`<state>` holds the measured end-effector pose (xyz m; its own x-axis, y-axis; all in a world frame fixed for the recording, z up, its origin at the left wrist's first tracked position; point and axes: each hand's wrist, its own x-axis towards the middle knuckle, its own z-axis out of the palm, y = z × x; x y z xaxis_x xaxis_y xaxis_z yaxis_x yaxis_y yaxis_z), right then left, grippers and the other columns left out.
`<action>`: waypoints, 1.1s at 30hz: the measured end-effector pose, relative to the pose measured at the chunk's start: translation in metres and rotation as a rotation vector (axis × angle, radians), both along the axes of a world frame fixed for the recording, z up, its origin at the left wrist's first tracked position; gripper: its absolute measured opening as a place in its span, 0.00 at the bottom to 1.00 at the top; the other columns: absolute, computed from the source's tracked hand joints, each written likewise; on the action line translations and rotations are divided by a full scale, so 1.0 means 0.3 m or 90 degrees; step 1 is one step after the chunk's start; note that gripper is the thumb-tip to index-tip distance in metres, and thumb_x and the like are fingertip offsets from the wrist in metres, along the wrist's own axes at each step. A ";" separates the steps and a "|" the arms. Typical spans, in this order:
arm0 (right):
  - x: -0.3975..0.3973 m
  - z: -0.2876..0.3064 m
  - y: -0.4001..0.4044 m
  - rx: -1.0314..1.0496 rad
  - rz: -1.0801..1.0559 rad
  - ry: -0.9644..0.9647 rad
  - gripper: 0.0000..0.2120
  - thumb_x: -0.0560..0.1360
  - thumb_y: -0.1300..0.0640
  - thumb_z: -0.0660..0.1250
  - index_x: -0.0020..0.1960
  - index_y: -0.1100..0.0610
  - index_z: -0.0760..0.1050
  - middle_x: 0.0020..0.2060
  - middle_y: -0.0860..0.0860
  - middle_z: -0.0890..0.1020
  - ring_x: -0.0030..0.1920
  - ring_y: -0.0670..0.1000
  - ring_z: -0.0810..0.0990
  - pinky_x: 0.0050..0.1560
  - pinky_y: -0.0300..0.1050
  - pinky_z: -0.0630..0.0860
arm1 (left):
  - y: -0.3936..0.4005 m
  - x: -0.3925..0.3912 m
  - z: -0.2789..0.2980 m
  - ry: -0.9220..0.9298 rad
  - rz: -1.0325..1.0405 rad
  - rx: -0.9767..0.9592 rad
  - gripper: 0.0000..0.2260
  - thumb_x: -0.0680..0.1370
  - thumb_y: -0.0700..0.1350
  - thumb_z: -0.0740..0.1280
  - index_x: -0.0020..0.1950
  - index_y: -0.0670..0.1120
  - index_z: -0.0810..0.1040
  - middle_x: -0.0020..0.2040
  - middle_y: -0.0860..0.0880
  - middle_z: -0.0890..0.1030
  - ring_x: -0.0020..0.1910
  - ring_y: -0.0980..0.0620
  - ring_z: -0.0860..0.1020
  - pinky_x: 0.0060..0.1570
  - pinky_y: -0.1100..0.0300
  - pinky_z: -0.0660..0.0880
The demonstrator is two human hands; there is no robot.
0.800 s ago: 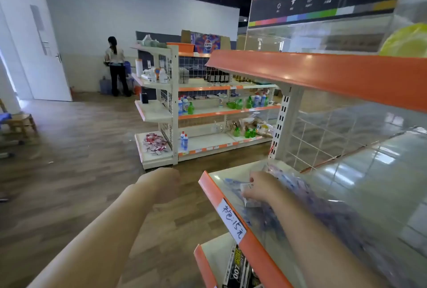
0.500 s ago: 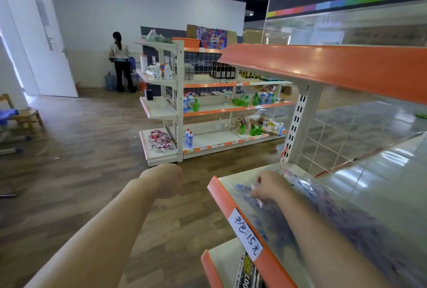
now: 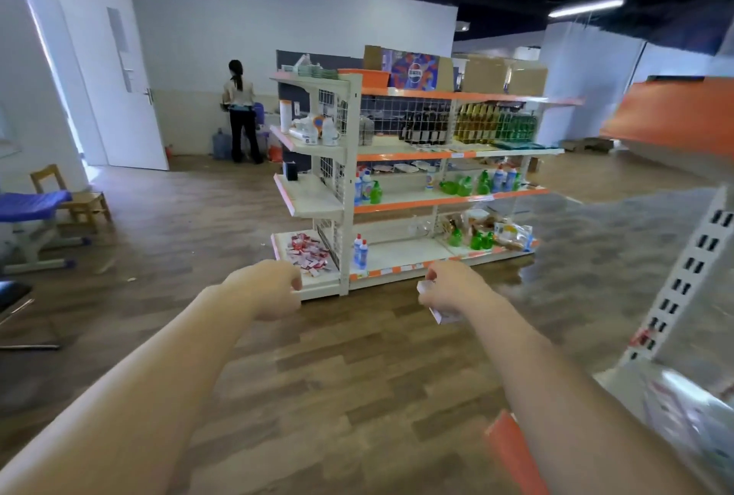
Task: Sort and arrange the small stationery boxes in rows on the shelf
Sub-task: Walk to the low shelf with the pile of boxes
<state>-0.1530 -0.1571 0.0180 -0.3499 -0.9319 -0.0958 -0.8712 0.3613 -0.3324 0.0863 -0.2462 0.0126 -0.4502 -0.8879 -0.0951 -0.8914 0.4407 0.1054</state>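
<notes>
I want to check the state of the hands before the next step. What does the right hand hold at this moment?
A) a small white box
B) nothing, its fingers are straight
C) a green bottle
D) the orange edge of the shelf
A: the right hand has its fingers curled round a small white box, over the wooden floor.

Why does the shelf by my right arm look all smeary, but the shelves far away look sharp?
In the head view, the near shelf at the right edge is streaked with blur and shiny glare, so its contents can't be read; the far shelves look crisp; the small box in the right hand is slightly soft; straight lines bend near the edges, a wide-angle effect.
</notes>
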 end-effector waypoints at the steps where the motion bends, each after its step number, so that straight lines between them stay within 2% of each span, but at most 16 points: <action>1: 0.026 0.009 -0.078 -0.003 0.012 0.011 0.12 0.74 0.56 0.64 0.56 0.57 0.71 0.49 0.54 0.76 0.46 0.52 0.74 0.44 0.42 0.70 | -0.066 0.027 0.014 0.002 0.009 0.000 0.16 0.75 0.47 0.61 0.62 0.52 0.73 0.61 0.50 0.75 0.58 0.49 0.73 0.59 0.53 0.72; 6: 0.133 0.021 -0.424 -0.025 0.062 0.035 0.13 0.76 0.54 0.62 0.58 0.59 0.71 0.51 0.55 0.78 0.48 0.52 0.75 0.49 0.44 0.72 | -0.344 0.136 0.051 0.016 0.021 -0.029 0.13 0.75 0.48 0.61 0.59 0.50 0.76 0.57 0.51 0.76 0.57 0.49 0.74 0.58 0.52 0.72; 8: 0.170 0.009 -0.542 -0.042 0.079 0.032 0.16 0.76 0.55 0.60 0.61 0.60 0.71 0.50 0.55 0.79 0.48 0.52 0.76 0.45 0.42 0.72 | -0.438 0.177 0.037 0.038 0.050 -0.036 0.12 0.75 0.48 0.62 0.57 0.50 0.76 0.56 0.51 0.77 0.56 0.48 0.75 0.57 0.52 0.72; 10: 0.205 -0.011 -0.651 -0.053 0.101 0.015 0.16 0.76 0.55 0.61 0.63 0.59 0.69 0.54 0.55 0.77 0.49 0.52 0.74 0.46 0.40 0.70 | -0.522 0.215 0.003 0.055 0.079 -0.040 0.12 0.75 0.48 0.62 0.57 0.50 0.76 0.55 0.51 0.77 0.55 0.48 0.75 0.56 0.53 0.73; 12: 0.236 -0.041 -0.755 -0.060 0.114 0.002 0.15 0.76 0.55 0.61 0.62 0.58 0.70 0.57 0.55 0.76 0.49 0.51 0.72 0.48 0.40 0.68 | -0.596 0.252 -0.039 0.070 0.100 -0.029 0.11 0.75 0.50 0.62 0.56 0.50 0.76 0.55 0.51 0.77 0.55 0.48 0.75 0.56 0.53 0.73; 14: 0.263 -0.084 -0.862 -0.059 0.127 -0.008 0.15 0.76 0.54 0.61 0.61 0.57 0.71 0.55 0.55 0.76 0.49 0.51 0.73 0.47 0.41 0.68 | -0.670 0.288 -0.085 0.075 0.117 -0.008 0.11 0.76 0.50 0.62 0.56 0.50 0.77 0.54 0.50 0.77 0.55 0.47 0.75 0.57 0.52 0.73; 19: 0.308 -0.208 -1.131 -0.058 0.145 0.004 0.14 0.75 0.53 0.60 0.57 0.57 0.73 0.56 0.56 0.77 0.54 0.55 0.74 0.52 0.44 0.70 | -0.888 0.367 -0.215 0.062 0.147 0.018 0.09 0.75 0.48 0.62 0.52 0.50 0.77 0.53 0.49 0.78 0.52 0.47 0.76 0.54 0.53 0.74; 23: 0.309 -0.299 -1.352 -0.033 0.147 -0.002 0.12 0.77 0.53 0.58 0.57 0.57 0.72 0.53 0.56 0.76 0.48 0.53 0.71 0.48 0.43 0.68 | -1.114 0.385 -0.276 0.061 0.173 0.032 0.11 0.76 0.51 0.62 0.53 0.48 0.78 0.52 0.48 0.79 0.52 0.46 0.77 0.54 0.53 0.75; 27: 0.292 -0.360 -1.611 -0.015 0.158 -0.056 0.12 0.76 0.53 0.61 0.57 0.56 0.70 0.53 0.56 0.74 0.50 0.53 0.75 0.50 0.45 0.73 | -1.377 0.364 -0.293 0.051 0.185 0.049 0.10 0.75 0.49 0.62 0.54 0.50 0.77 0.52 0.51 0.78 0.53 0.47 0.76 0.54 0.54 0.74; 33: 0.301 -0.371 -1.984 0.049 0.191 -0.055 0.17 0.75 0.55 0.62 0.63 0.56 0.67 0.53 0.54 0.75 0.51 0.52 0.75 0.46 0.42 0.71 | -1.716 0.353 -0.299 0.054 0.202 0.062 0.11 0.74 0.44 0.60 0.54 0.50 0.77 0.52 0.52 0.77 0.54 0.48 0.75 0.54 0.56 0.74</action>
<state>-0.0628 -0.7523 -0.0932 -0.0474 -0.9811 -0.1876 -0.9125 0.1190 -0.3914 0.1922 -0.7610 -0.0772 -0.1621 -0.9737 -0.1603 -0.9689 0.1263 0.2130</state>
